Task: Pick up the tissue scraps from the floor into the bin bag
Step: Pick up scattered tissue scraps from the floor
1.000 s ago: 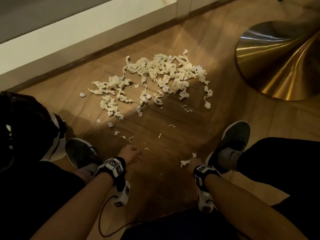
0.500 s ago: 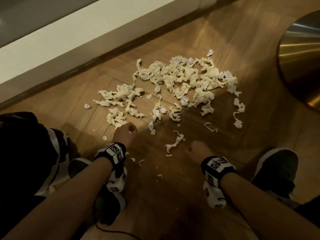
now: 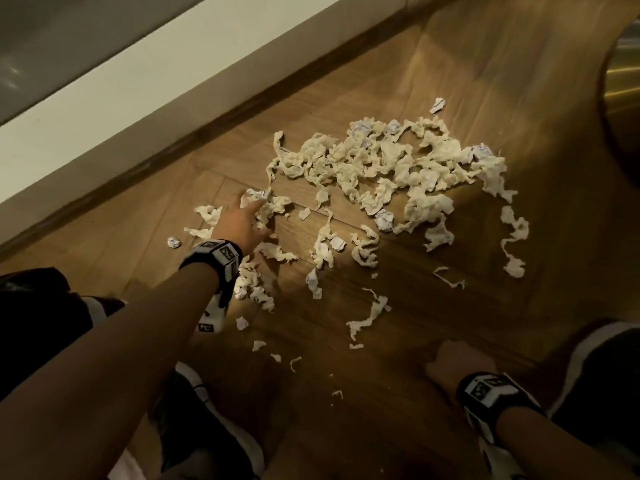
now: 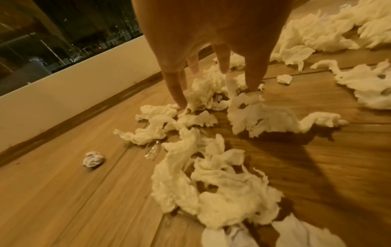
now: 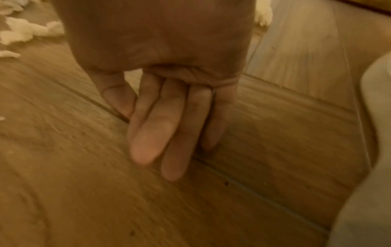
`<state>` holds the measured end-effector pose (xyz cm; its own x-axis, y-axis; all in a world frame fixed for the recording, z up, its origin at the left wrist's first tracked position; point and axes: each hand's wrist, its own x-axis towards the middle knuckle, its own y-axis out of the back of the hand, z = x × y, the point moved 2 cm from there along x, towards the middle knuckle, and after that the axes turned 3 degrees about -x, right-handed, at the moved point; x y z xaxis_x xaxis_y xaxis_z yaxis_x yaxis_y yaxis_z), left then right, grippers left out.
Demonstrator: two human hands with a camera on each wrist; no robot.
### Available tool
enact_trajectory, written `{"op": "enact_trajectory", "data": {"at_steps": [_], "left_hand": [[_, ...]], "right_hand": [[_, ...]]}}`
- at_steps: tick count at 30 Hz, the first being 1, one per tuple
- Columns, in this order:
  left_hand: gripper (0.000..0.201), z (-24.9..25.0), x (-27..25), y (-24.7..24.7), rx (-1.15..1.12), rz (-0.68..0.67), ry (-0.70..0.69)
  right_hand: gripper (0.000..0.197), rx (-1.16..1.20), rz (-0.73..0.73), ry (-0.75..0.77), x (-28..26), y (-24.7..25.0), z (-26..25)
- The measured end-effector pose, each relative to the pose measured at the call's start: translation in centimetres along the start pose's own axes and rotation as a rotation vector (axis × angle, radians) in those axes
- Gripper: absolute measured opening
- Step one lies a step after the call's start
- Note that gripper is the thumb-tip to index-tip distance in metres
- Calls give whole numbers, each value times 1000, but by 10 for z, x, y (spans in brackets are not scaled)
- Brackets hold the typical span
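Torn white tissue scraps [image 3: 381,168] lie in a wide heap on the wooden floor [image 3: 450,306], with thinner strips trailing toward me. My left hand [image 3: 254,207] reaches into the heap's left end. In the left wrist view its fingers [image 4: 175,93] point down, spread and nearly straight, tips touching a clump of scraps [image 4: 207,93]; nothing is gripped. My right hand [image 3: 450,362] hangs low near my right shoe, fingers [image 5: 152,133] curled back toward the palm and holding nothing. No bin bag is clearly visible; a dark mass [image 3: 34,306] sits at the left edge.
A white ledge with a dark skirting [image 3: 138,98] runs along the far left of the floor. A shiny gold base [image 3: 623,98] stands at the right edge. A small crumpled ball [image 3: 174,242] lies apart on the left. My shoes [image 3: 214,438] [image 3: 595,375] flank the near floor.
My left hand has moved forward from a loose fist near my shoe into the scraps, its fingers now spread. My view has closed in on the heap. The right hand stays back, curled.
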<state>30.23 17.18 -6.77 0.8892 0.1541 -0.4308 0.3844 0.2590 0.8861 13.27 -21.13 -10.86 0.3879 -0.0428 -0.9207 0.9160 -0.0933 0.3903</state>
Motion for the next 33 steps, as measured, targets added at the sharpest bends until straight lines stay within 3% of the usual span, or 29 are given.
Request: {"op": "enact_trajectory", "data": {"at_steps": [2, 5, 9, 19, 21, 24, 26, 28, 30, 33], "left_hand": [[48, 7, 6, -7, -3, -25, -6], [18, 16, 7, -12, -120, 66, 23], [7, 22, -2, -7, -251, 144, 42], [26, 44, -65, 16, -680, 206, 81], [39, 48, -79, 12, -678, 204, 117], [38, 50, -100, -4, -728, 186, 162], [35, 48, -116, -19, -763, 151, 210], [33, 49, -133, -35, -791, 108, 259], [27, 46, -149, -51, -852, 70, 303], [24, 40, -165, -73, -895, 44, 348]], "right_hand": [[24, 5, 15, 12, 1, 1, 1], [23, -5, 22, 14, 0, 2, 2], [33, -6, 33, 4, -1, 3, 3], [34, -2, 13, 27, -7, 7, 4], [26, 27, -51, 44, -7, 6, 5], [21, 145, -144, 80, -5, 19, 0], [20, 121, -28, 151, -2, 39, -11], [17, 138, 214, 260, 2, 64, -28], [46, 162, 414, 380, 2, 88, -52], [80, 52, 519, 447, 7, 115, -88]]}}
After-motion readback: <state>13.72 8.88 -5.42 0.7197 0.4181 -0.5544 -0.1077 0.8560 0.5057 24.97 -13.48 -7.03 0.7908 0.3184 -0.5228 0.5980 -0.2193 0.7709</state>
